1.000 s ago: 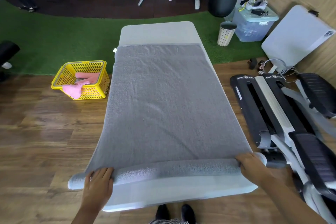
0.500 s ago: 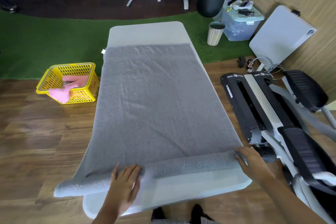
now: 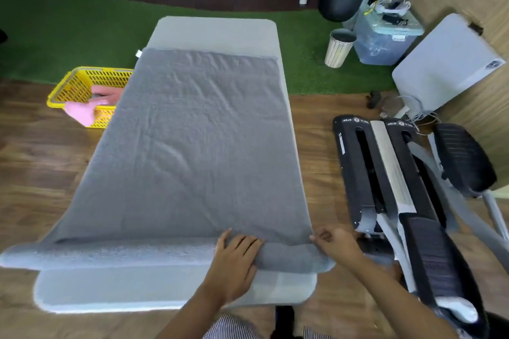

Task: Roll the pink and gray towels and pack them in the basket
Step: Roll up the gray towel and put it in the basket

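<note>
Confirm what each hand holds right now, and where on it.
Left hand lies flat on the gray towel's rolled near edge; right hand pinches that roll's right end.

1. Long white padded table standing on brown wood-plank floor.
2. Black and silver exercise machine just right of it.
3. Pale slatted bin beside translucent lidded storage box on green artificial turf.
</note>
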A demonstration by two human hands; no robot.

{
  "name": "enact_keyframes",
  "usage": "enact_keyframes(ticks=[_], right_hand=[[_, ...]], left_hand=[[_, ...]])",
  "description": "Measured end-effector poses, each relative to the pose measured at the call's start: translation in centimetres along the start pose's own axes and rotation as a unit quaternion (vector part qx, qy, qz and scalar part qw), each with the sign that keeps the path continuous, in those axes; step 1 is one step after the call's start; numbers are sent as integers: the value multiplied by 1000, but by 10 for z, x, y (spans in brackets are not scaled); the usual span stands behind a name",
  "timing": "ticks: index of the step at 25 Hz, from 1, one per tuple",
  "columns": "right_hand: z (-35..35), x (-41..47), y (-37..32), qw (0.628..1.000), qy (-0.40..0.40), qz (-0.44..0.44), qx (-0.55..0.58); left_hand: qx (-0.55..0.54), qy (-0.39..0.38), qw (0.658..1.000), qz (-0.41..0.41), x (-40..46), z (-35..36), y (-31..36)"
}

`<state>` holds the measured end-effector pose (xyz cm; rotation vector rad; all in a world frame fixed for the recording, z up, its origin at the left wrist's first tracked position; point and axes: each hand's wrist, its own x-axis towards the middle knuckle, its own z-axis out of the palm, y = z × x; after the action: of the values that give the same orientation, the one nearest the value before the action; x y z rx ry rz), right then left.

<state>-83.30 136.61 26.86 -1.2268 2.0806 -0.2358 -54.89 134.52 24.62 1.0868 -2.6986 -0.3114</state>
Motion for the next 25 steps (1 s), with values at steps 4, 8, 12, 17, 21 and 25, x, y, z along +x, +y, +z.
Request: enact_keyframes(ticks=[4,8,12,17,21,25], right_hand=[[1,13,1,998,-55,-17,11],[-18,15,19,997,-59,-23,39],[-28,12,46,993,-61,-4,100],[-21,-7,43,990,14,-109,85],[-13,-36,40,919,55,-388,-49],[1,-47,43,901,38,-405,-151]], left_hand=[[-23,-7,1000,-17,29,12,55],[-11,26,999,-42,33,12,87],[7,17,999,-51,32,18,86],[40,-9,996,-77,44,22,91],[17,-24,997,-72,41,18,91],[-33,31,999,-17,18,6,65]])
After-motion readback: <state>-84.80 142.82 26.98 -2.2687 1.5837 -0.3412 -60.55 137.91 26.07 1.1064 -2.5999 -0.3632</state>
